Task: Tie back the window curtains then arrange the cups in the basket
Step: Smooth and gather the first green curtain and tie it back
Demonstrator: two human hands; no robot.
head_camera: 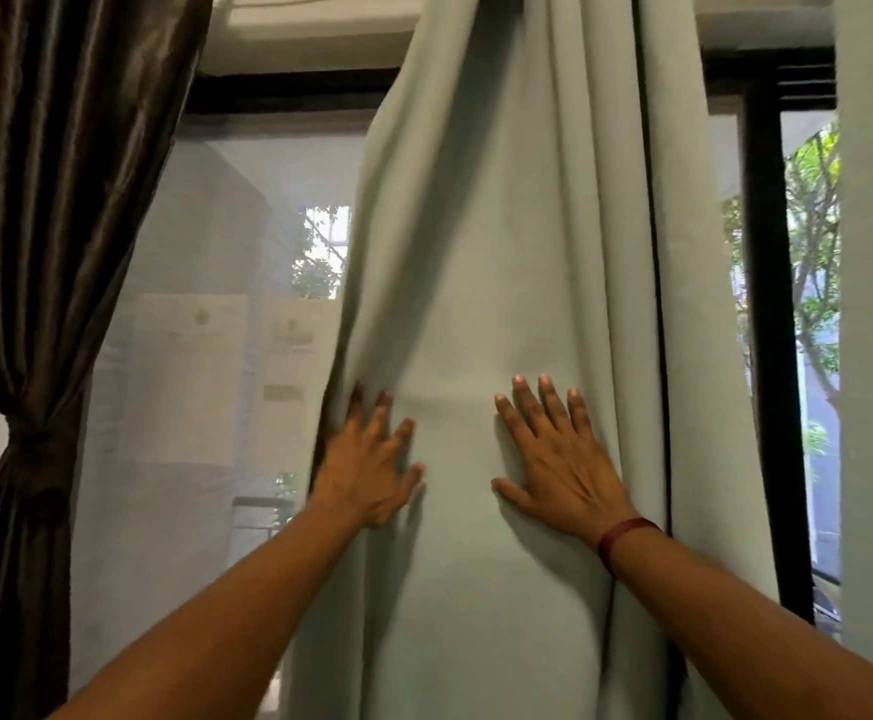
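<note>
On the head camera I have both palms flat on the pale grey-green fabric curtain (502, 252) hanging mid-window. My left hand (372, 465) is at its left edge and my right hand (561, 459) is beside the dark-trimmed fold. All fingers (551, 407) are straight and spread, gripping nothing. I judge they are set to gather the cloth for tying (the dark brown satin curtain (60, 200) is already cinched). No basket or cups show.
</note>
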